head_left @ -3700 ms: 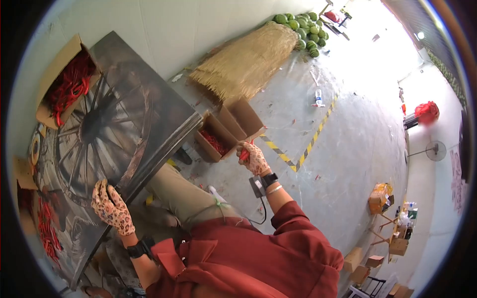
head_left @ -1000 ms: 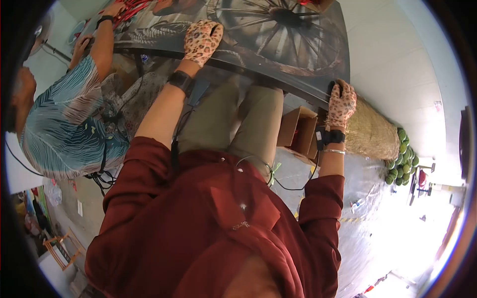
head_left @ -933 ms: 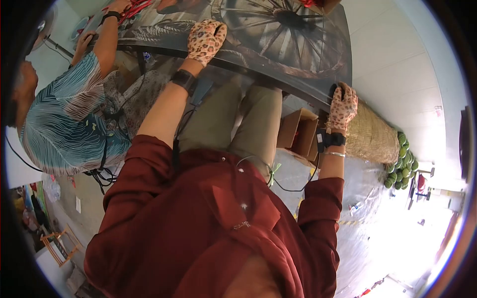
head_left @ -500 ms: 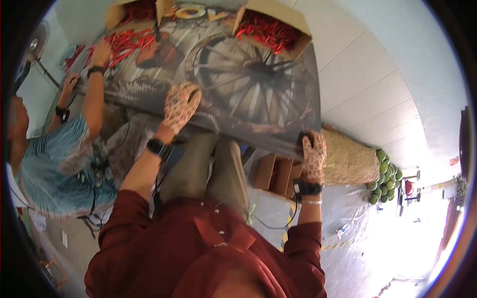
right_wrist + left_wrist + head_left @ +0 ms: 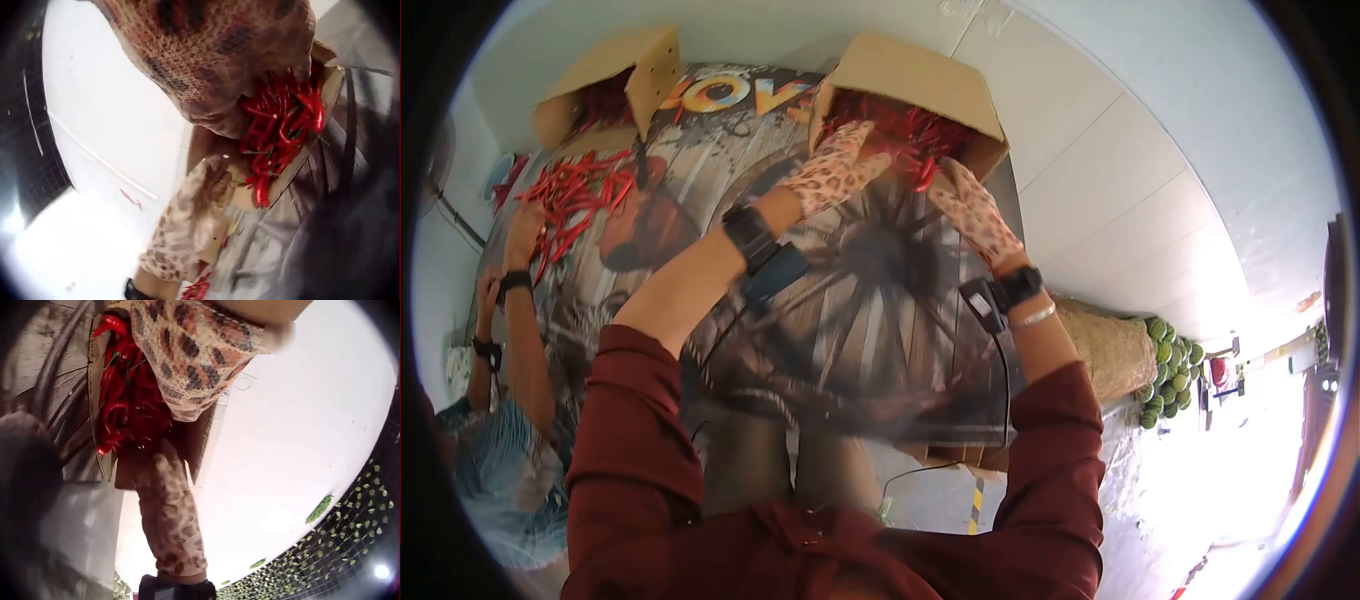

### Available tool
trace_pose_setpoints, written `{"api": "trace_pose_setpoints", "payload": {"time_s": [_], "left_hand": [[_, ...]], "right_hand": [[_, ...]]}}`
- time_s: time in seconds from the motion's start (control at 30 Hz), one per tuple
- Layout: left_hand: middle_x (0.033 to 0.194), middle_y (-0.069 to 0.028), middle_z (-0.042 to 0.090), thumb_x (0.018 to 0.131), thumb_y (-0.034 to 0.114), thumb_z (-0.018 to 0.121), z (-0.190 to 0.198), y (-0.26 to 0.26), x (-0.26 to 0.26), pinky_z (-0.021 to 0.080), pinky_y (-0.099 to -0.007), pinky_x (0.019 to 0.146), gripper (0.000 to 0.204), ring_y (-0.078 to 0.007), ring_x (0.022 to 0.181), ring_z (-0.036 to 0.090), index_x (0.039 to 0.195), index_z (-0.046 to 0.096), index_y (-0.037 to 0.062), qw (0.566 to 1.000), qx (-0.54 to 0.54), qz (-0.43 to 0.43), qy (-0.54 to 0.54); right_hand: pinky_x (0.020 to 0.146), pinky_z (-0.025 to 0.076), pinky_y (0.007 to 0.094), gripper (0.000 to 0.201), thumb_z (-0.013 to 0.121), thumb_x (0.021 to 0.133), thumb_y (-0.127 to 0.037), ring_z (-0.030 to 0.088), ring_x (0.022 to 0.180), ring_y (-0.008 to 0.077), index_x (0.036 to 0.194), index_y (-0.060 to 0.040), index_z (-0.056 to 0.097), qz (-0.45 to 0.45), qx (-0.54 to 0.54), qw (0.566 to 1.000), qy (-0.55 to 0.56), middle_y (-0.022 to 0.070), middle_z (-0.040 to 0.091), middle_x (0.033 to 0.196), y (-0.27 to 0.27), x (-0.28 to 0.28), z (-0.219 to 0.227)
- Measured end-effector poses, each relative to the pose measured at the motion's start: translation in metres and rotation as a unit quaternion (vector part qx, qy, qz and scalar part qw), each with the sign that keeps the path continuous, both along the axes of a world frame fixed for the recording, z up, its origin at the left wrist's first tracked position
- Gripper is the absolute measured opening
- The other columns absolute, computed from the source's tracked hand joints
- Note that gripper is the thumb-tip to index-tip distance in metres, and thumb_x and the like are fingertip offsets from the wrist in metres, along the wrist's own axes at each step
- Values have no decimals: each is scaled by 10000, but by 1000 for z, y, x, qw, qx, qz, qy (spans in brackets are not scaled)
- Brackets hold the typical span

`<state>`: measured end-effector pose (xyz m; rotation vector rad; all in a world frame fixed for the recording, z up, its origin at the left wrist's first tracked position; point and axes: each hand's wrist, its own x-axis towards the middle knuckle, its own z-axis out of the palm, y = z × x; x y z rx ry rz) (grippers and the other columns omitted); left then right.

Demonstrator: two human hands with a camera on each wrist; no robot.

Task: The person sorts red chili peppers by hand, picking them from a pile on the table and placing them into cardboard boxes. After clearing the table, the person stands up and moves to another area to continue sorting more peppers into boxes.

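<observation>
Red chilies (image 5: 920, 140) fill an open cardboard box (image 5: 920, 75) that lies with its mouth toward me at the back of the printed table (image 5: 880, 330). My left hand (image 5: 835, 175), in a leopard-print glove, reaches to the left of the mouth, fingers extended. On the opposite side, my right hand (image 5: 978, 218) has straight fingers by the box's right edge; contact is unclear. In the left wrist view the chilies (image 5: 131, 394) lie between my left hand (image 5: 190, 356) and right hand (image 5: 175, 519). The right wrist view shows chilies (image 5: 281, 125) beside my right hand (image 5: 219, 50).
Another chili box (image 5: 655, 85) stands at the back left, with loose chilies (image 5: 580, 195) before it. Another person's hand (image 5: 522, 235) is at that pile. Cartons (image 5: 970, 457) stand below the table's front edge; a straw-coloured bundle (image 5: 1110, 345) and watermelons (image 5: 1170, 370) lie to the right.
Both my hands have left the table's front edge and moved up to the chili box, their fingers now extended. The head view has shifted, showing more of the tabletop and both chili boxes.
</observation>
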<state>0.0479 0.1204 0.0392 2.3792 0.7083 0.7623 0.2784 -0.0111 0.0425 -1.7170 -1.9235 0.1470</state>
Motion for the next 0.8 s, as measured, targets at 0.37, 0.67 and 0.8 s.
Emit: {"api": "trace_pose_setpoints", "payload": {"time_s": [0.37,0.67,0.8], "left_hand": [[1337,-220,441,921,375,441,-25,100,86,340,-396,1035,564,-316,1215,441,1355,396,19,981,145,62,116],[1365,-264,379,866,421,544,-9,41,57,288,-481,1057,530,-415,1267,352,1268,530,77,991,81,97,32],[1377,-277,342,856,401,573,-14,-3,24,295,-479,1060,511,-460,1264,330,1277,527,115,992,81,84,48]], "right_hand": [[984,376,471,588,516,864,-491,459,1190,382,1306,-109,444,-126,13,972,-198,184,472,1307,132,19,11],[984,400,456,701,577,849,-454,434,1206,455,1371,-39,360,-141,-39,989,-25,353,391,1315,91,-15,-1],[1024,369,435,733,599,839,-465,395,1245,456,1382,-46,341,-70,-38,997,-21,344,363,1349,46,-29,-13]]}}
